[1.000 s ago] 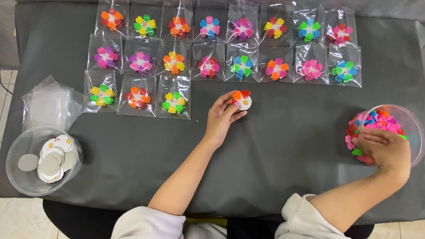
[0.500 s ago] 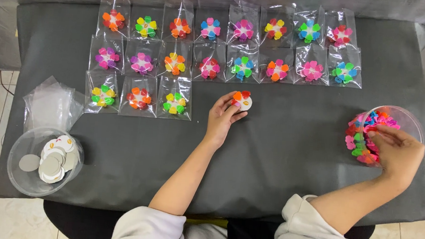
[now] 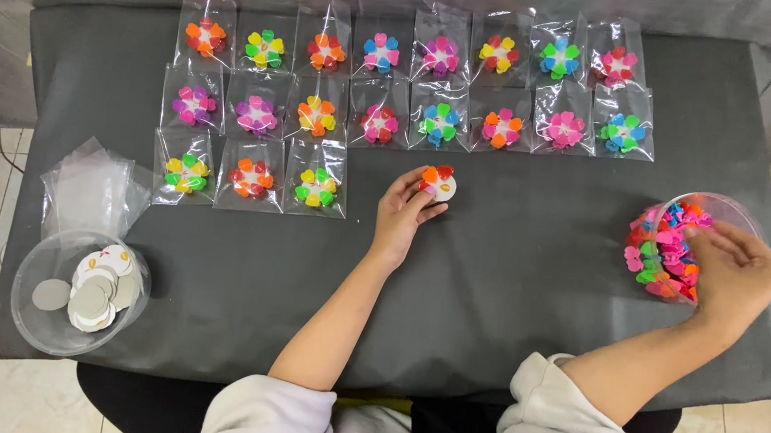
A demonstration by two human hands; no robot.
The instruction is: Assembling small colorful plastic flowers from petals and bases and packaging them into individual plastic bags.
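Head view: our left hand (image 3: 403, 216) pinches the light, stiff disc (image 3: 439, 184) by its rim; right hand (image 3: 731, 275) fingers, seemingly apart, dig among small clips (image 3: 664, 251).

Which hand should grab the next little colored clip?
Probably the right hand: its fingers already reach into the clear tub of colorful clips. The left hand is busy holding the white disc.
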